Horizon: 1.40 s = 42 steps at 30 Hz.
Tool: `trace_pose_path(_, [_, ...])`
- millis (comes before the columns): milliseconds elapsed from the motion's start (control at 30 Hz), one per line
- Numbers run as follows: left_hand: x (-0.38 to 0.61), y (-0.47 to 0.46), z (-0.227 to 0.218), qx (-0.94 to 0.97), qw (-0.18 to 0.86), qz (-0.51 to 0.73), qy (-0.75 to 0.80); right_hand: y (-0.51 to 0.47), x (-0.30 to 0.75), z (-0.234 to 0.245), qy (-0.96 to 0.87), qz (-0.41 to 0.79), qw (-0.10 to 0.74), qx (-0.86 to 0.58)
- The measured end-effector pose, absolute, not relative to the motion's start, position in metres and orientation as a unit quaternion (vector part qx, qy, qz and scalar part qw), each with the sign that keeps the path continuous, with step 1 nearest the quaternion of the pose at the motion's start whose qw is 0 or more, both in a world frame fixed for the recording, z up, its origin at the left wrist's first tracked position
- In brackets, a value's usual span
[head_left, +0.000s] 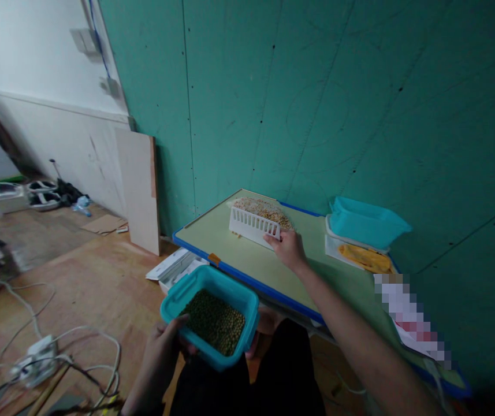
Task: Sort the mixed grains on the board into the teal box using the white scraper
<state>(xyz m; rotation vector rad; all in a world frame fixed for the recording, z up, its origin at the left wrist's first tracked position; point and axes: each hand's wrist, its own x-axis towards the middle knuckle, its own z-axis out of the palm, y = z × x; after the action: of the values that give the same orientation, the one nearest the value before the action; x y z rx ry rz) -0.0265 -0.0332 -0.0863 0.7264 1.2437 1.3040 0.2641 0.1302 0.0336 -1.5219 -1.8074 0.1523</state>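
Note:
My left hand [170, 334] grips the near-left side of a teal plastic tub [253, 315], thumb over the rim. It is held in front of the table edge, above my lap. Dark green beans [199, 315] and pale yellowish beans [235, 325] lie inside it. My right hand [289, 248] is closed on the right end of a white slotted plastic panel [249, 226], which stands on edge on the table. Right behind the panel is a spread heap of mixed pale grains and beans [264, 209]. A few loose bits lie at the panel's lower left.
The pale green table [212, 234] has a blue edge and meets a green wall. At its right are a teal basin [362, 222] on a white container and an orange cloth [366, 258]. A white box [182, 268] sits below the table edge. Cables and a power strip [34, 361] lie on the floor.

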Motion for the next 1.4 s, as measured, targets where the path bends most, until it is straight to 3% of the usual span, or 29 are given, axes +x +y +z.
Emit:
trace_pose_path(633, [-0.044,0.000,-0.054,0.331,0.556,0.588,0.486,0.098,0.240,0.029,-0.755,0.183,0.434,-0.456])
trace_pose_path(800, [-0.042,-0.001,-0.049,0.329,0.548,0.593,0.489,0.096,0.236,0.027,-0.721,0.288,0.446,-0.446])
trace_pose_path(900, [-0.042,0.000,-0.051,0.336,0.544,0.594,0.489,0.115,0.244,0.025,-0.664,0.333,0.497,-0.449])
trace_pose_path(1067, [-0.042,-0.004,-0.055,0.339,0.542,0.594,0.489,0.158,0.284,0.028,-0.558,0.248,0.604,-0.513])
trace_pose_path(1400, [-0.025,-0.037,-0.082,0.338,0.569,0.556,0.503,0.183,0.338,0.019,-0.512,0.219,0.589,-0.586])
